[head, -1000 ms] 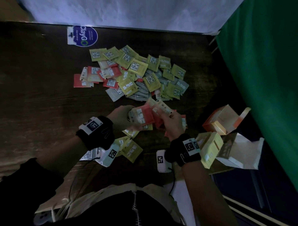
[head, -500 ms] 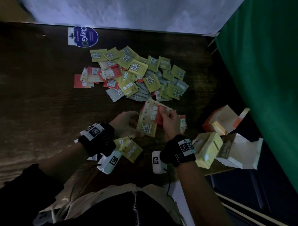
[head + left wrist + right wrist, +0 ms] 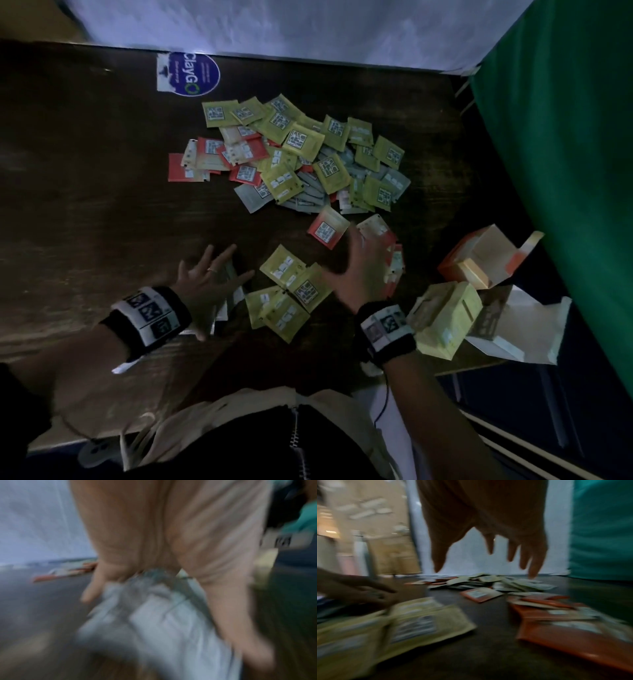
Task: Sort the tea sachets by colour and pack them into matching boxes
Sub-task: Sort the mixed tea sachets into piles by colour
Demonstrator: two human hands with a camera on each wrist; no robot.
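Both hands were empty, fingers spread: the left hand (image 3: 209,281) over grey sachets (image 3: 154,622) lower left, the right hand (image 3: 363,270) between yellow sachets (image 3: 291,291) and red sachets (image 3: 394,260). Best to keep the colour piles apart and pinch one sachet per reach.

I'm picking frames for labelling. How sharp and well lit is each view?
Head view: dim, but the sachet pile is legible; both hands slightly smeared. Left wrist: heavy motion blur over the left hand. Right wrist: blurred, right hand a dark silhouette.
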